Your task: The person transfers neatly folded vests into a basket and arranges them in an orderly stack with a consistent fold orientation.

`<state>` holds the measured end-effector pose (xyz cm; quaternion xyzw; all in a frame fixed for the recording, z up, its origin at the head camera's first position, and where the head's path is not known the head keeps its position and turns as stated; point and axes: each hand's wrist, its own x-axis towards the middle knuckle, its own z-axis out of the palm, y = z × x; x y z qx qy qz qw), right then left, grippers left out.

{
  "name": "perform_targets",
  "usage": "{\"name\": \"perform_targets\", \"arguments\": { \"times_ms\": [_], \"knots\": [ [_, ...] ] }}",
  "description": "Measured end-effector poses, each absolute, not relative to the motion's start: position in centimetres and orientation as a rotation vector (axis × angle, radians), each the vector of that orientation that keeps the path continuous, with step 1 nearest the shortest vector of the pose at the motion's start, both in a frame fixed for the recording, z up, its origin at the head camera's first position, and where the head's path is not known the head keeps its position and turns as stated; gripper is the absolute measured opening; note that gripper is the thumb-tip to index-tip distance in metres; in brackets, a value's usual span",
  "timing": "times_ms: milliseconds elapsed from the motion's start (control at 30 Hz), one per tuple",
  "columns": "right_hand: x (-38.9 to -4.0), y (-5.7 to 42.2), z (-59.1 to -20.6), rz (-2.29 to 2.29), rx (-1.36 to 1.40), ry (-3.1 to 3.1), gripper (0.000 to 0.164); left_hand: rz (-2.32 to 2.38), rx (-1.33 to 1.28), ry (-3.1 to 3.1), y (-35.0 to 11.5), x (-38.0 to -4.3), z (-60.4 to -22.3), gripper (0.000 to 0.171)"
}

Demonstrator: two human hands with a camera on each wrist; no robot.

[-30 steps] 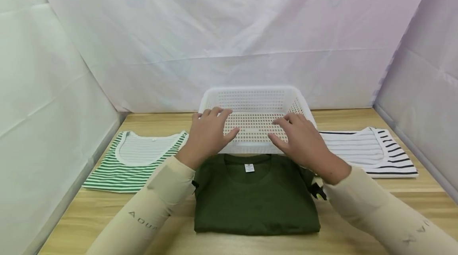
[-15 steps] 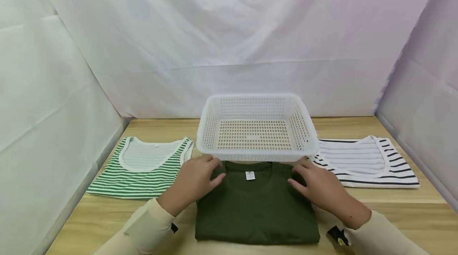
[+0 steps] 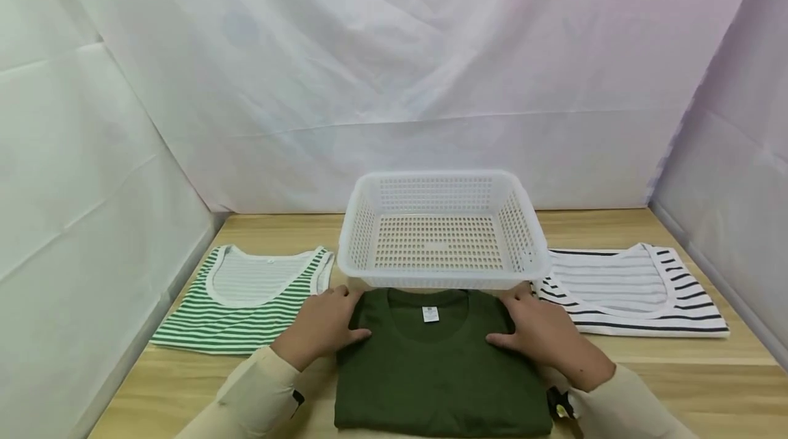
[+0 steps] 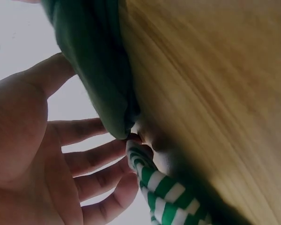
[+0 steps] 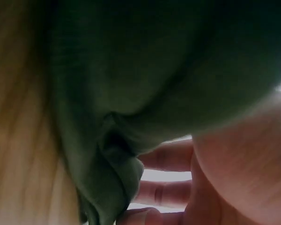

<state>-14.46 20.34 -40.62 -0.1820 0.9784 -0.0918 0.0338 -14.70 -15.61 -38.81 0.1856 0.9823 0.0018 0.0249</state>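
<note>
A folded dark green T-shirt (image 3: 440,377), with a white label at its neckline, lies on the wooden table in front of me. At its upper left corner is my left hand (image 3: 326,326), thumb toward the shirt. The left wrist view shows this hand's fingers (image 4: 91,157) mostly extended, tips at the shirt's edge and near a green striped hem. My right hand (image 3: 542,329) is at the opposite corner, thumb lying over the cloth. In the right wrist view, green folds (image 5: 117,173) partly cover its fingers (image 5: 166,192).
Behind the T-shirt stands a white perforated basket (image 3: 443,280) with nothing in it. A folded green-and-white striped top (image 3: 240,323) lies to the left, a folded black-and-white striped top (image 3: 640,319) to the right. White cloth walls (image 3: 431,152) enclose the table (image 3: 689,357).
Both hands have come back from above the basket to the two upper corners of the green T-shirt. Over the last half second they have moved slightly. The T-shirt stays flat on the table.
</note>
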Motion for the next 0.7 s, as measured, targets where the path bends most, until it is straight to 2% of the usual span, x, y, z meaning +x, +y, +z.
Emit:
{"name": "perform_targets", "arguments": {
  "times_ms": [200,367,500,700],
  "knots": [
    [-14.9,20.3,-40.8,-0.404,-0.547,2.962,0.075,0.018,0.58,2.999,-15.1,-15.2,-39.0,0.068],
    [-15.2,20.3,-41.1,-0.487,-0.542,2.934,0.064,0.134,0.558,2.952,-15.1,-15.8,-39.2,0.066],
    [-15.5,20.4,-41.3,-0.533,-0.575,2.919,0.053,0.222,0.526,2.915,-15.4,-16.0,-39.7,0.063],
    [-16.0,20.4,-41.3,-0.645,-0.639,2.86,0.03,0.286,0.517,2.88,-15.9,-16.4,-39.7,0.048]
  ]
}}
